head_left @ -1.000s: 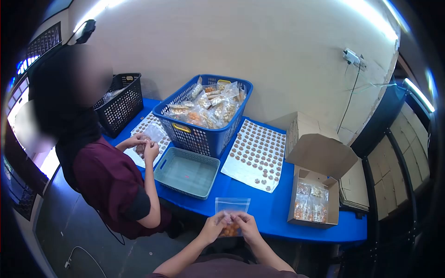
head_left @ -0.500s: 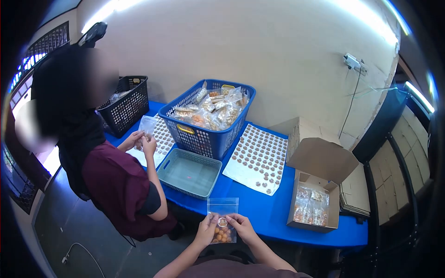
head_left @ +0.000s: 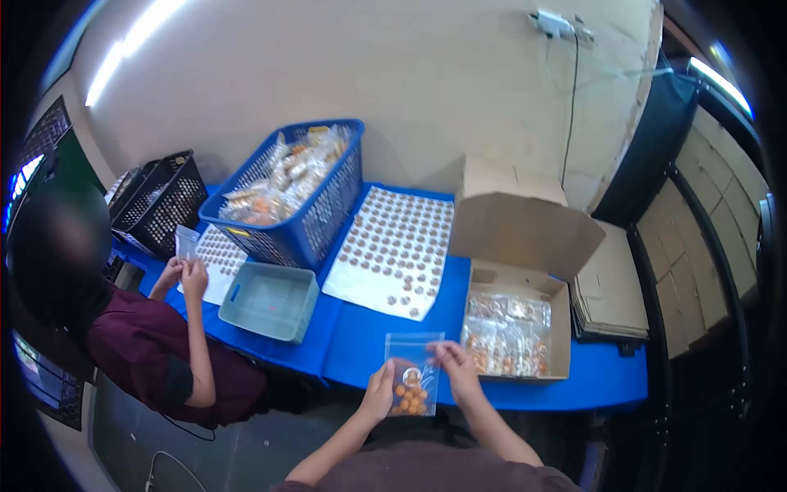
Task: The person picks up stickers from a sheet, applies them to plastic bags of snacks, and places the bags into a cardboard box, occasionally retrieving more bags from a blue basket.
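Observation:
A clear zip bag point(head_left: 413, 351) of round orange snacks, with a round label on its front, is held upright before me. My left hand point(head_left: 379, 395) grips its left side, thumb in front. My right hand point(head_left: 458, 371) pinches the bag's upper right edge. Just beyond my right hand stands an open cardboard box point(head_left: 560, 328) with several filled clear bags lying in it. A white sheet of round stickers point(head_left: 395, 246) lies on the blue-covered table point(head_left: 348, 361), farther off than the bag; gaps show in its lower rows.
A blue basket point(head_left: 307, 225) heaped with filled bags stands behind a grey-green tray point(head_left: 266, 321). At left a co-worker point(head_left: 152, 340) holds a small bag over another sticker sheet point(head_left: 215, 262). Black baskets point(head_left: 176, 201) stand beyond. Flattened cardboard point(head_left: 611, 287) is stacked at right.
My view has turned right, so the table contents sit farther left. My right hand has moved from the label up to the bag's upper right edge; the left still holds the bag.

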Tool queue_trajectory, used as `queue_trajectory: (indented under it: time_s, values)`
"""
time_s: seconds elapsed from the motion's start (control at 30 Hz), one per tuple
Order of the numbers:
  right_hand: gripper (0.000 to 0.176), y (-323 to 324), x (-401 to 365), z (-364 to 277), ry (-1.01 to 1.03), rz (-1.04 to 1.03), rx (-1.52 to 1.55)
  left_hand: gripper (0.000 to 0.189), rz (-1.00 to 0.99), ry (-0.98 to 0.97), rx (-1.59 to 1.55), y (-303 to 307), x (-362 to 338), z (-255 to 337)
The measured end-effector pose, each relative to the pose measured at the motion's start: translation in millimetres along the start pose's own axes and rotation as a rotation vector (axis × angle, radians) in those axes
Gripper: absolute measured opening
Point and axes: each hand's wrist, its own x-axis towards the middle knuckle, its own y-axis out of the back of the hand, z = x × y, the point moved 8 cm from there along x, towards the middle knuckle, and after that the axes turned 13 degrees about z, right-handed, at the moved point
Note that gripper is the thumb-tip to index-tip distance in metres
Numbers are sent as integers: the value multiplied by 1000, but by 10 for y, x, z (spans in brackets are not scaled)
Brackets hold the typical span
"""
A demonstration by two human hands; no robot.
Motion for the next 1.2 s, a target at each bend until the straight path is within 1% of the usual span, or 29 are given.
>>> queue_trajectory:
  time_s: [0.03, 0.07, 0.1, 0.13, 0.17, 0.2, 0.27, 0.3, 0.37, 0.43, 0.47, 0.5, 0.57, 0.6, 0.67, 0.7, 0.77, 0.83, 0.87, 0.9, 0.93, 0.97, 1.0, 1.03, 1.07, 1.1, 1.13, 1.17, 1.2]
  values:
    - [21, 168, 29, -201, 42, -1, -33, 53, -59, 14, -10, -223, 29, 58]
    - [18, 316, 72, -293, 100, -67, -66, 55, -97, -68, 30, -432, 55, 150]
    - [16, 433, 97, -394, 163, -133, -100, 42, -135, -233, 63, -619, 93, 260]
    - [16, 585, 114, -476, 162, -118, -105, 35, -107, -192, 154, -737, 106, 222]
    - [17, 638, 69, -584, 232, -204, -290, 28, -77, -151, 244, -840, 101, 207]
    - [19, 677, 18, -667, 299, -292, -476, 28, -85, -147, 236, -960, 100, 256]
    - [18, 818, -11, -791, 290, -287, -505, 21, -64, -99, 203, -1101, 122, 284]
    - [17, 888, -15, -817, 284, -289, -525, 21, -70, -93, 201, -1164, 129, 250]
    - [19, 1094, 16, -807, 273, -291, -579, 28, -133, -186, 158, -1306, 112, 250]
    - [19, 1217, 26, -940, 256, -283, -555, 31, -185, -192, 182, -1412, 95, 219]
    - [15, 1271, -12, -1184, 397, -232, -576, 34, -232, -220, 206, -1483, 139, 236]
    - [15, 1380, 54, -1245, 391, -227, -583, 34, -237, -214, 199, -1499, 198, 252]
    - [19, 1971, 197, -1596, 505, 187, -299, 43, -65, -179, 17, -1369, 441, 377]
    - [19, 2069, 199, -1677, 512, 187, -302, 43, -67, -184, 11, -1384, 506, 461]
    - [30, 2224, 127, -1900, 588, 256, -348, 63, -163, -265, 61, -1498, 502, 713]
    - [30, 2180, 64, -1928, 589, 264, -347, 63, -171, -265, 62, -1607, 443, 773]
    - [38, 1706, -82, -1906, 732, 76, -645, 79, -274, -432, 66, -2040, 239, 958]
    - [43, 1339, -141, -1714, 748, -127, -683, 89, -271, -618, 262, -2243, 59, 679]
    - [43, 1321, -156, -1647, 749, -130, -680, 86, -305, -466, 162, -2312, -18, 496]
    - [38, 1280, -164, -1582, 825, -139, -762, 86, -300, -470, 166, -2290, -64, 452]
    - [36, 1247, -168, -1534, 900, -146, -843, 81, -342, -291, 79, -2284, -71, 319]
    - [36, 1260, -149, -1505, 899, -147, -839, 78, -383, -109, -9, -2297, -81, 199]
    - [40, 1336, -81, -1484, 846, -63, -875, 59, -300, -234, -124, -2281, -76, 437]
    - [45, 1400, -40, -1479, 790, 20, -911, 59, -299, -231, -122, -2227, -39, 464]
    - [53, 1411, 13, -1571, 792, 61, -780, 50, -292, -320, 32, -2137, -2, 514]
    - [53, 1395, 66, -1613, 801, 60, -778, 44, -282, -417, 185, -2105, 40, 569]
    - [56, 1382, 142, -1560, 652, -38, -614, 42, -170, -449, 254, -2049, 83, 612]
    - [58, 1365, 193, -1493, 497, -133, -452, 42, -168, -449, 254, -2030, 101, 610]
    - [50, 1316, 221, -1417, 455, -292, -558, 39, -171, -421, 296, -1999, 134, 572]
